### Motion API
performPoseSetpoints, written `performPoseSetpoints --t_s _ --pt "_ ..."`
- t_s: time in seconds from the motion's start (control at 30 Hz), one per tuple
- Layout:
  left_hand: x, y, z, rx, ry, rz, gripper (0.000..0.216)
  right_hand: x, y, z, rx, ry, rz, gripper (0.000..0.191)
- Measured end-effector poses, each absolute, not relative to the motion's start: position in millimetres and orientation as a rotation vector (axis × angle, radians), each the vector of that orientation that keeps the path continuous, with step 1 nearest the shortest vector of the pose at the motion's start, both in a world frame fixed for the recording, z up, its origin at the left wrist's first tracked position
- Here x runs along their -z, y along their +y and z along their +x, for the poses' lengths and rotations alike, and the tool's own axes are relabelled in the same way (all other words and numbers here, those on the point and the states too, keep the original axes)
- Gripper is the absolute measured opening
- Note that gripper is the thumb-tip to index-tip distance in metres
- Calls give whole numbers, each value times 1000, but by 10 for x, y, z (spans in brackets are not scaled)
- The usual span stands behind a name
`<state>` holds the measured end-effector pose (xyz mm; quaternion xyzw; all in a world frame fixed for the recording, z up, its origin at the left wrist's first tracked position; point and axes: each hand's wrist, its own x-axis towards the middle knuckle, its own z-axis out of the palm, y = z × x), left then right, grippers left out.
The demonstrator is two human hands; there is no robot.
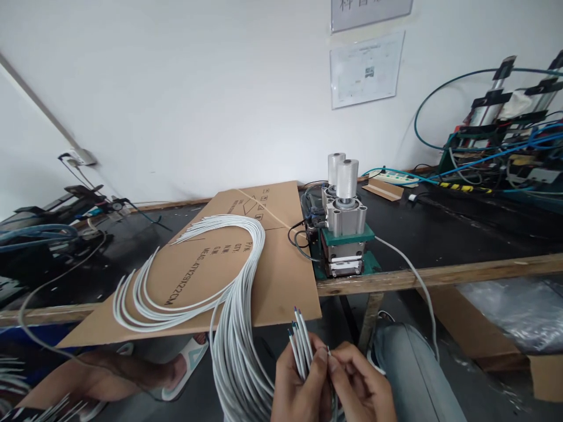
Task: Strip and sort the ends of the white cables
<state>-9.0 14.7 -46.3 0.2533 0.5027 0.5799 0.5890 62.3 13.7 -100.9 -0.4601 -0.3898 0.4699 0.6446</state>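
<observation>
My left hand (297,384) is closed around a small bunch of white cables (301,341), their stripped coloured ends pointing up. My right hand (360,384) pinches one thin cable end beside my left thumb, fingers pressed together. A large bundle of white cables (240,328) hangs over the table's front edge and curves across a flattened cardboard sheet (281,281). A small pneumatic press (345,234) with two knurled metal cylinders stands on the table just right of the cardboard.
The dark workbench has a wooden front edge (461,272). Machines with blue hoses (505,140) crowd the back right; more equipment sits at the left (53,223). A grey cable (417,281) runs from the press over the edge. My knee (413,363) is under the hands.
</observation>
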Motion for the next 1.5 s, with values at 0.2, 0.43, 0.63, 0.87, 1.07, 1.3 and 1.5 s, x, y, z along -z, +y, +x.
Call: performPoseSetpoints --t_s 0.2,0.43,0.63,0.87,1.07,1.3,1.5 --pt "466 143 -51 -1402 1141 552 60 951 144 682 -1100 -853 -1074 49" --pt "377 140 -88 -1322 1166 605 61 842 141 691 -1169 -801 -1045 47" --pt "244 182 -123 -1223 1181 713 63 931 146 740 -1123 -862 -1024 40" --pt "197 219 -100 -1215 1174 764 62 984 143 773 -1063 -968 -984 33" --pt "278 188 -79 -1204 1130 760 59 933 135 724 -1067 -856 -962 30" --pt "312 158 -61 -1261 1124 640 59 913 151 698 -1064 -890 -1001 34" --pt "317 186 -89 -1238 1096 688 58 873 175 723 -1063 -916 -1024 36"
